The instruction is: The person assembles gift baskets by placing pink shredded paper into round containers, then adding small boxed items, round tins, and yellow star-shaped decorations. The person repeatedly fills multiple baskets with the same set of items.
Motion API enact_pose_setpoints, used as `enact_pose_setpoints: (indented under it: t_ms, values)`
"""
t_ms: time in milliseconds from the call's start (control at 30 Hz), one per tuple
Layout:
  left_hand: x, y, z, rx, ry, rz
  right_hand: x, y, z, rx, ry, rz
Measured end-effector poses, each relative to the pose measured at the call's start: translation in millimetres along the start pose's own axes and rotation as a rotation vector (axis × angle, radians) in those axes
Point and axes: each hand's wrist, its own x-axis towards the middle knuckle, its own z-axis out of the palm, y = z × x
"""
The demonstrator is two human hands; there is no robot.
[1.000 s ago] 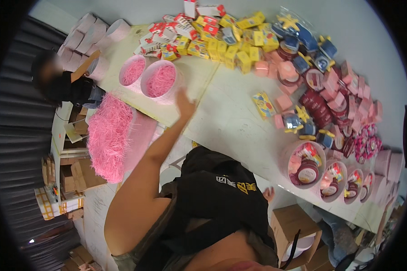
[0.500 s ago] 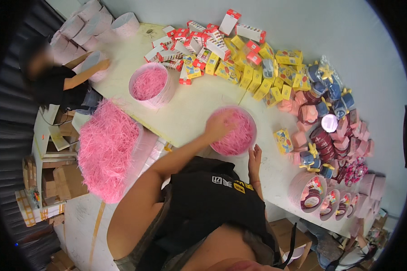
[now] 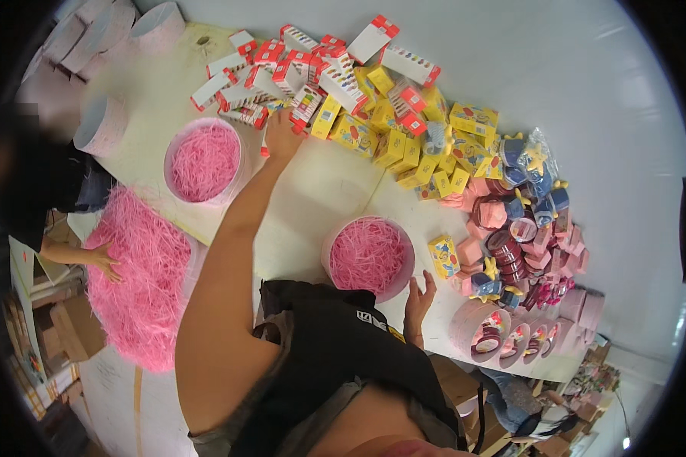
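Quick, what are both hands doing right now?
Left hand: reaching into the red-and-white boxes; grip cannot be told.
Right hand: open, beside the pink tub.

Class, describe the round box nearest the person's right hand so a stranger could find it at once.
Start at the long white table. Near its front edge, beside the right hand, stands a round pink box full of pink paper shreds. Unlike the second shred-filled box, it stands nearer the person.

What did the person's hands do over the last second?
The left hand, on the near pink-shred tub half a second ago, let go and reached out to the red-and-white boxes. Whether it grips one cannot be told. The right hand stayed flat on the table beside that tub. The far tub did not move.
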Motion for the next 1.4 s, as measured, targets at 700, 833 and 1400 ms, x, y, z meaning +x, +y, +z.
enact_pose_setpoints:
  t_ms: [700, 833, 1400]
  values:
    - [-166, 136, -101, -0.794, -0.762, -0.345, 55, -29, 48, 0.248, -0.520, -0.280]
    - [-160, 112, -50, -0.661, -0.738, -0.339, 39, -28, 100, 0.044, -0.453, -0.460]
    - [-58, 177, 152, -0.689, -0.408, -0.439, 32, -43, 64, -0.013, -0.382, -0.281]
